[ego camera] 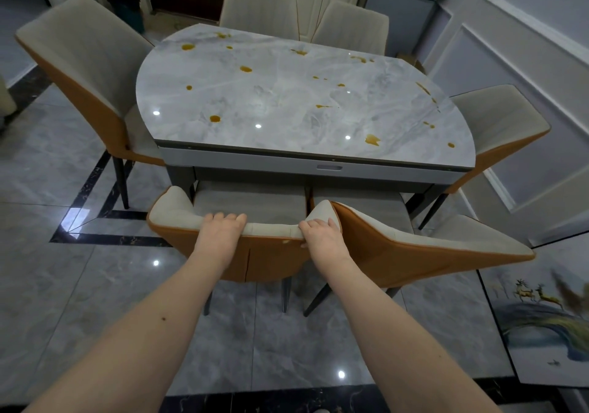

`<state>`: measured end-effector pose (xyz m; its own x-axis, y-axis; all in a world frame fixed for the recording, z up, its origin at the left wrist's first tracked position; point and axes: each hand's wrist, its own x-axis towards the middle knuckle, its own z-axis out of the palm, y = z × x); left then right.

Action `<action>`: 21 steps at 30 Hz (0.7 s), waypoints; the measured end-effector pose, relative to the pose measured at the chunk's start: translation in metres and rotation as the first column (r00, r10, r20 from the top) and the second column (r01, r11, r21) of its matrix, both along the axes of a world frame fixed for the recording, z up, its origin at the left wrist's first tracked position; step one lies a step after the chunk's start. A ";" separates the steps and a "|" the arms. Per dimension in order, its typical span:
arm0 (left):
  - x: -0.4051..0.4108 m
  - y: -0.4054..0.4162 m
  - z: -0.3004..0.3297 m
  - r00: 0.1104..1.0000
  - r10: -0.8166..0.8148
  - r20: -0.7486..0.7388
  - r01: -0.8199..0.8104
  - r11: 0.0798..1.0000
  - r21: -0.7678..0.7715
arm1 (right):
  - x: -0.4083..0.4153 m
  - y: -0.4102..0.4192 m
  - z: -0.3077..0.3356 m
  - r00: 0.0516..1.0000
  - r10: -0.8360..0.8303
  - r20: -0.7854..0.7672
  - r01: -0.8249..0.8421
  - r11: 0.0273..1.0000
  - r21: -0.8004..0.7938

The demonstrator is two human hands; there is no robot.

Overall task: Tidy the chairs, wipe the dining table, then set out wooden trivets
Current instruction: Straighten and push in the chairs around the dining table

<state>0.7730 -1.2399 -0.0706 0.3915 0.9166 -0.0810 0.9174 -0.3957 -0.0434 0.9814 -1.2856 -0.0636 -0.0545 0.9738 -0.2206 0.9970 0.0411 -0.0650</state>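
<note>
Nearest us lies a glossy grey marble-look floor point(95, 301) with a black inlaid border, ceiling lights mirrored in it; a panel painted with deer point(541, 310) lies at the right. Our two bare forearms reach forward to the near chair point(271, 259). Our left hand point(220, 231) curls over the top edge of its backrest, fingers folded onto the pale fabric side. Our right hand point(322, 234) grips the same edge near its right corner, fingers wrapped over, thumb behind on the orange side. The chair's back is curved, beige cloth inside and smooth orange leather-like shell outside, on thin dark legs; its seat sits under the table edge. A second chair point(430, 253) of the same make stands just beside it on the right, angled, its back touching the first one's corner. Beyond is the dining table point(287, 100), straight near edge, rounded ends, polished grey marble-pattern top spotted with amber spills point(215, 118). More beige chairs ring it, left point(83, 62), right point(497, 119) and two at the far side point(261, 4). White panelled walls point(510, 30) close the room.
</note>
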 end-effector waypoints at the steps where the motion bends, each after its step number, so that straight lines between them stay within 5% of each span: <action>1: -0.001 -0.001 0.000 1.000 0.001 -0.002 -0.001 1.000 0.000 | -0.001 -0.001 -0.001 1.000 -0.004 0.000 0.004 1.000 0.001; 21: -0.003 -0.005 0.002 1.000 0.010 -0.005 -0.010 0.999 -0.049 | -0.002 -0.006 0.000 1.000 -0.009 -0.024 0.008 1.000 -0.030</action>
